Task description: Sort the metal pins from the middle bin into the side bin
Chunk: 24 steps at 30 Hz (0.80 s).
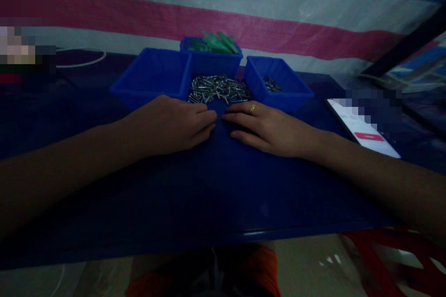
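Note:
A loose pile of thin, shiny metal pins or screws (218, 88) lies on the dark blue table, just beyond my hands; their exact kind is too small to tell. My left hand (170, 122) rests at the pile's near left side, its fingers curled together. Anything between those fingertips is hidden. Opposite it, my right hand (268, 127), with a ring on one finger, lies palm down with its fingers stretched out and apart. Its fingertips are close to the near edge of the pile, and I see nothing held in it.
Behind my left hand stands a blue bin (153, 74). A second blue bin (278, 81) at right holds some metal pieces. The rear blue bin (216, 62) contains green packets (219, 43). A lit phone (362, 127) lies at right. A red stool (369, 260) is below.

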Motion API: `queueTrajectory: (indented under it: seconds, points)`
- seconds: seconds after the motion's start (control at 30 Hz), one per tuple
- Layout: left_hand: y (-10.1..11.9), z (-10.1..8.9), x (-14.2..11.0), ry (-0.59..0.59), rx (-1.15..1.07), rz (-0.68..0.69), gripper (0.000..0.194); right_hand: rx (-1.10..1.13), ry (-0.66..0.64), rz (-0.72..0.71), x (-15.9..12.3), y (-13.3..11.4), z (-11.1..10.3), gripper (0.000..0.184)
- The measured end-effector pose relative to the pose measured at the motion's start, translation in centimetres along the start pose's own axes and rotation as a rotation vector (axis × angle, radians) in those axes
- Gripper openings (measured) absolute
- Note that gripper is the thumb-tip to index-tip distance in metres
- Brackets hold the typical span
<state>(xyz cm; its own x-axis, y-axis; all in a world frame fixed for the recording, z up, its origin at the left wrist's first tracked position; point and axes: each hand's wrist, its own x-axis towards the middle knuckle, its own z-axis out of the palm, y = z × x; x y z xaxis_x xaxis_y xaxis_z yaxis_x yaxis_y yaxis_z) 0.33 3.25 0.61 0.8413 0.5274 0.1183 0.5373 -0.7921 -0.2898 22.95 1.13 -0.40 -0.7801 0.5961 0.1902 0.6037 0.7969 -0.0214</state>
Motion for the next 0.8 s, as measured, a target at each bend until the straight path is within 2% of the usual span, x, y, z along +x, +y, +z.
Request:
queueTrajectory:
  seconds: [0.23, 0.8]
  points:
    - [-0.04, 0.16, -0.08, 0.012, -0.047, -0.007, 0.027, -0.004, -0.005, 0.000, 0.03, 0.05, -0.04, 0.043]
    - [-0.12, 0.32, -0.07, 0.029, 0.062, 0.032, 0.028, -0.008, 0.003, -0.008, 0.02, -0.02, -0.04, 0.042]
